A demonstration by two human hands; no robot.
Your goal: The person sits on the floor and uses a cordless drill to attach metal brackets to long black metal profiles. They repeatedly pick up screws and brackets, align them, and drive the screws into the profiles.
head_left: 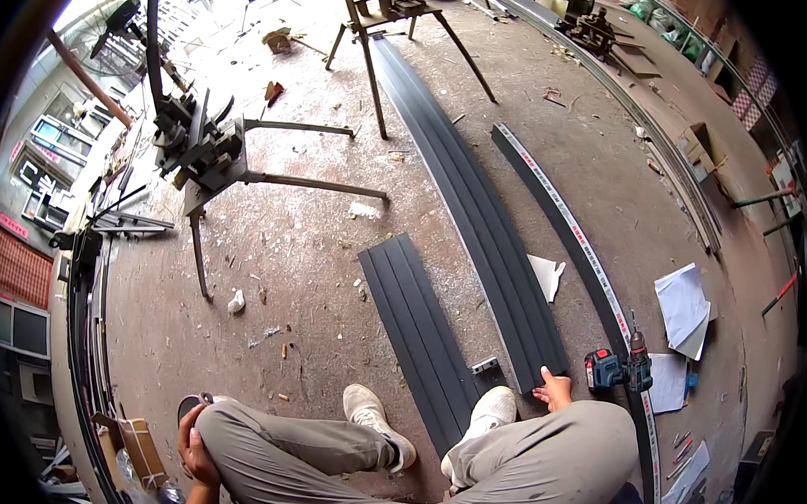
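Observation:
With my right hand, I grip the near end of a long dark grey metal profile, which runs away across the floor. My left hand is curled at the outer side of my left knee; a dark rounded thing shows by its fingers, its kind unclear. A shorter grooved dark profile lies between my feet. Next to its right edge, by my shoe, sits a small metal piece. Right of my right hand, a blue and black cordless drill rests at a narrow strip covered in printed film.
A metal stand with spread legs is at the left, another stand at the far end. Paper sheets and pens lie at right. Long bars line the right side; a cardboard box is at lower left.

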